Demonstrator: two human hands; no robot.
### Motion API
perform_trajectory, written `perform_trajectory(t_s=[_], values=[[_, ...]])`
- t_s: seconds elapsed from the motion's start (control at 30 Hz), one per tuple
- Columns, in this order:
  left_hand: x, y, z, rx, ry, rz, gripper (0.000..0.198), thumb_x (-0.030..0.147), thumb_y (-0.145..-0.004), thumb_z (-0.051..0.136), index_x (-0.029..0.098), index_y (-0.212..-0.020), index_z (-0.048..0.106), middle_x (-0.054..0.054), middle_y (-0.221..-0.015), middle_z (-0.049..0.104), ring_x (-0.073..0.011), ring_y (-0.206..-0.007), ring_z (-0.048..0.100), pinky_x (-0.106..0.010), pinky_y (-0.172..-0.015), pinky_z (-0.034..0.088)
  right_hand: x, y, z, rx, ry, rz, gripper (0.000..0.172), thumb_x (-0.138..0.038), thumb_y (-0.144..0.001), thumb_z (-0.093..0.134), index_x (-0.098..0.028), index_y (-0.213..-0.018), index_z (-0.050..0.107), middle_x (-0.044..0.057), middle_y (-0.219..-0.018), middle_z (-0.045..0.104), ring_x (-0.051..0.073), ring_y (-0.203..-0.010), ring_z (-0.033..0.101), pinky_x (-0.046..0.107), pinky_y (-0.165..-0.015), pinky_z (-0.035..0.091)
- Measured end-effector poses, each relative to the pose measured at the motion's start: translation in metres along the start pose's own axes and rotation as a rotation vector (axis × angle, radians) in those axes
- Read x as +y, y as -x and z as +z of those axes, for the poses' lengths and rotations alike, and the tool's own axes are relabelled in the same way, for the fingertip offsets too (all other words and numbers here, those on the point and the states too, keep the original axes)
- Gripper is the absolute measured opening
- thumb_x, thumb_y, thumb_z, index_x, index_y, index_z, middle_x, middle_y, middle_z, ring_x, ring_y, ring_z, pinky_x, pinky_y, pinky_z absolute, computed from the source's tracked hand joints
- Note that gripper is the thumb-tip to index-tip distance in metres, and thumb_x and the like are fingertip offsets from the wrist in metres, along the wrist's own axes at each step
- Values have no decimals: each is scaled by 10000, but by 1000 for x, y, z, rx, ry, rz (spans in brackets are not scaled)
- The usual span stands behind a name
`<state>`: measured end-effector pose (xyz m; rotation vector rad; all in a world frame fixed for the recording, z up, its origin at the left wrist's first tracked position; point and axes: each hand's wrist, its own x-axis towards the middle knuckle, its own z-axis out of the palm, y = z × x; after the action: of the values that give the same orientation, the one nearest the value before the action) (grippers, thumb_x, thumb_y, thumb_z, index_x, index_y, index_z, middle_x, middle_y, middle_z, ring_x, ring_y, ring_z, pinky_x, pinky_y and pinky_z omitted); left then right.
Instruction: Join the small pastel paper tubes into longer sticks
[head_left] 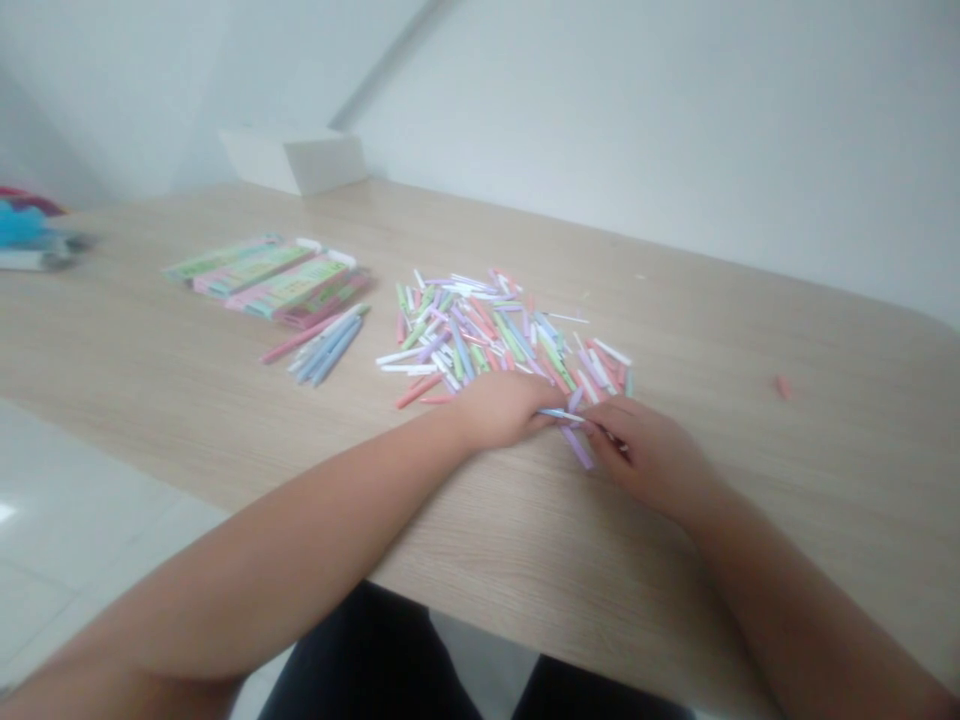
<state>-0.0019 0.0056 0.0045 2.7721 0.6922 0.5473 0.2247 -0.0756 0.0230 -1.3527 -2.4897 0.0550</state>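
Entry: left hand (pixel 501 410) and right hand (pixel 649 455) are each pinching one end of a pale pen piece (pixel 559 413) beside the pastel pile (pixel 487 335). They are seemingly fitting it together, and the ends need lining up.

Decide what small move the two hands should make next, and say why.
Probably lift the pale blue pen piece clear of the pile of pen parts: left hand and right hand both pinch it at the pile's near edge.

Left hand (pixel 504 410), right hand (pixel 651 452) pinch pale pen piece (pixel 561 414) beside pile (pixel 495 335).
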Motion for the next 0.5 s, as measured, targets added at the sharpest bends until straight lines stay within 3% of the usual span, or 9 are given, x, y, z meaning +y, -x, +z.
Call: perform_trajectory(t_s=[0.1, 0.23, 0.37, 0.5], values=[[6, -1, 2, -24, -54, -30, 318, 416, -1017, 469, 203, -1062, 701, -65, -1061, 736, -250, -999, 694, -344, -793, 520, -6, -3, 5, -24, -9, 10, 224, -279, -1034, 453, -202, -1059, 662, 108, -998, 704, 257, -917, 639, 398, -817, 486], [9, -1, 2, -47, -71, -86, 336, 425, -1019, 446, 207, -1057, 700, -66, -1027, 739, -258, -955, 702, -354, -760, 521, -10, -4, 10, 91, -148, 125, 116, -283, -979, 562, -203, -1058, 588, 88, -962, 669, 231, -840, 621, 372, -756, 500], [7, 0, 0, -64, -52, -85, 332, 413, -1017, 447, 214, -1062, 708, -57, -1027, 738, -244, -958, 697, -339, -774, 514, -3, -1, 8, 74, -206, 26, 63, -240, -962, 574, -212, -1018, 575, 87, -984, 646, 224, -867, 602, 366, -782, 497], [8, 0, 1, -93, -38, -100, 342, 413, -1018, 442, 210, -1070, 712, -58, -1027, 735, -237, -962, 694, -330, -782, 509, 4, 1, 4, 86, -188, 30, 109, -255, -989, 559, -230, -1079, 615, 72, -1002, 679, 220, -880, 626, 347, -771, 496]])
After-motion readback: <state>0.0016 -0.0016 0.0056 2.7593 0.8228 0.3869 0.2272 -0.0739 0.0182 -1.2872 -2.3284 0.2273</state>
